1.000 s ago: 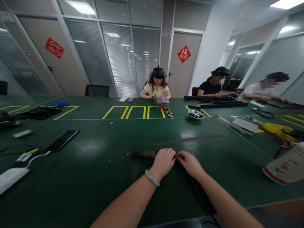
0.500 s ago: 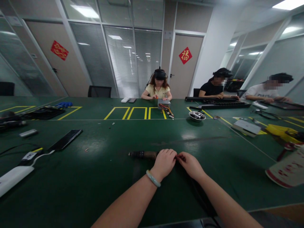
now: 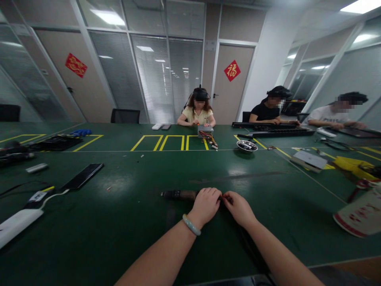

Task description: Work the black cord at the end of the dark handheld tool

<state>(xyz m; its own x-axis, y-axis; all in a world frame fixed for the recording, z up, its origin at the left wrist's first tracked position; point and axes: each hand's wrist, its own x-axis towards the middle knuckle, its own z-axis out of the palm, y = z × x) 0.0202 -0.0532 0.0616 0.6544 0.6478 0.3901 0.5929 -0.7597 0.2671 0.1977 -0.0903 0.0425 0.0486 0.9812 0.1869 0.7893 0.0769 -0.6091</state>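
A dark, rod-shaped power tool (image 3: 186, 194) with a brownish body and a small metal tip lies crosswise on the green table, resembling an electric screwdriver. My left hand (image 3: 206, 202), with a pale green bangle at the wrist, is closed over its right-hand part, palm down. Close beside it, my right hand (image 3: 238, 204) pinches at the tool's rear end; a bit of something reddish shows at the fingertips, too small to name. A black cable (image 3: 247, 242) runs from there under my right forearm towards the near edge.
A phone (image 3: 83, 176), a white power bank (image 3: 19, 226) and cables lie left. A metal bowl (image 3: 247, 146) stands farther back, a patterned container (image 3: 358, 218) at right. Across the table a person handles a grey box with wires (image 3: 205, 130); two more people sit at right.
The view has shifted very slightly. Both hands stay at the tool's rear end, with only a tiny movement of the right fingers.
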